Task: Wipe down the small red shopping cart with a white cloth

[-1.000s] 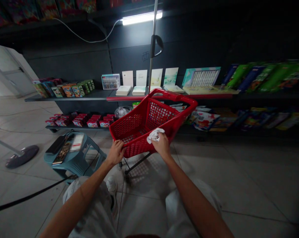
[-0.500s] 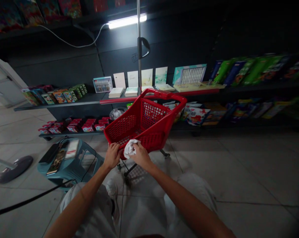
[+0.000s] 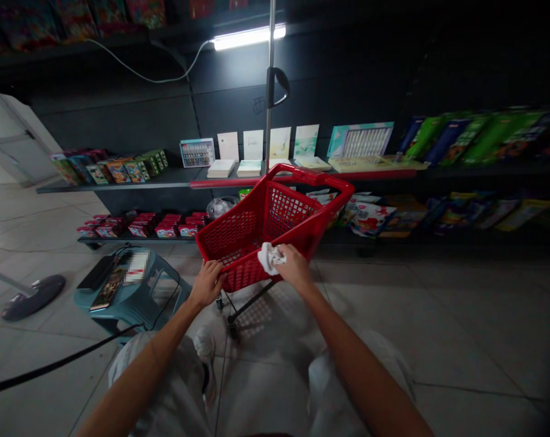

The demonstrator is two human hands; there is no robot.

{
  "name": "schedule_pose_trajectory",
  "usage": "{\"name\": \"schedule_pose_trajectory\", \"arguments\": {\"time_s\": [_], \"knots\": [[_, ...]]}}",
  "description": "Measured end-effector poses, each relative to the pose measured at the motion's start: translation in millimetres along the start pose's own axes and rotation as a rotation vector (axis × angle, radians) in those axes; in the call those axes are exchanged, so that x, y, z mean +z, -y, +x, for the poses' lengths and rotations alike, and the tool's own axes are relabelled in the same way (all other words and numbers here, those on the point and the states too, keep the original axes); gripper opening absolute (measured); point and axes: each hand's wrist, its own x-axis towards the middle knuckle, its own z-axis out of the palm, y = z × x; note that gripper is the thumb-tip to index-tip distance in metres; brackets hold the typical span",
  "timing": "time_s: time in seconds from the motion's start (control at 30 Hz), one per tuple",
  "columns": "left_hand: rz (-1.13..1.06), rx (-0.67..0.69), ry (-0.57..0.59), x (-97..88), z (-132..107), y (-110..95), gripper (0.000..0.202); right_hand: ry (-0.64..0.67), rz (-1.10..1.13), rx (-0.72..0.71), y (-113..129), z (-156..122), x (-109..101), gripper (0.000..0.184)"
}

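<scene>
A red plastic shopping cart (image 3: 286,209) with mesh walls stands in front of me, its handle toward the shelf at the upper right. My left hand (image 3: 207,283) grips the cart's rim at the near left corner, fingers curled over the edge. In my right hand (image 3: 295,267) is a crumpled white cloth (image 3: 269,257), pressed against the upper edge of the cart's near side. The fingers of that hand are closed around the cloth, partly hiding it. The basket's visible interior holds nothing I can make out.
Behind the cart runs a dark shelf (image 3: 166,182) with books (image 3: 228,146), boxes and snack bags (image 3: 370,218). A blue-grey stool (image 3: 161,276) at left carries a phone-like item and papers. A metal pole (image 3: 269,133) rises behind the cart; a round base (image 3: 36,297) stands far left.
My right hand has slid the cloth rightward along the cart's near rim, away from my left hand. The left hand keeps its hold on the corner. The view has shifted slightly.
</scene>
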Motion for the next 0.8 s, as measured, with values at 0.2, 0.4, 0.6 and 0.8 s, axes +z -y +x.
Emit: {"name": "schedule_pose_trajectory", "arguments": {"time_s": [0.2,0.4,0.6,0.8], "knots": [[0.009,-0.023,-0.011,1.4,-0.3,-4.4,0.017,-0.219,0.039,0.186,-55.7,34.9,-53.3,0.037],[0.0,-0.02,-0.008,1.9,1.1,-11.2,0.016,-0.2,0.07,0.224,-71.6,35.6,-45.9,0.038],[0.003,-0.028,-0.025,7.1,1.2,-7.4,0.016,-0.103,0.103,0.195,-51.7,23.6,0.4,0.025],[-0.004,-0.006,-0.061,8.9,1.6,-7.0,0.015,0.167,0.133,-0.03,-7.8,-13.2,42.4,0.02]]}}
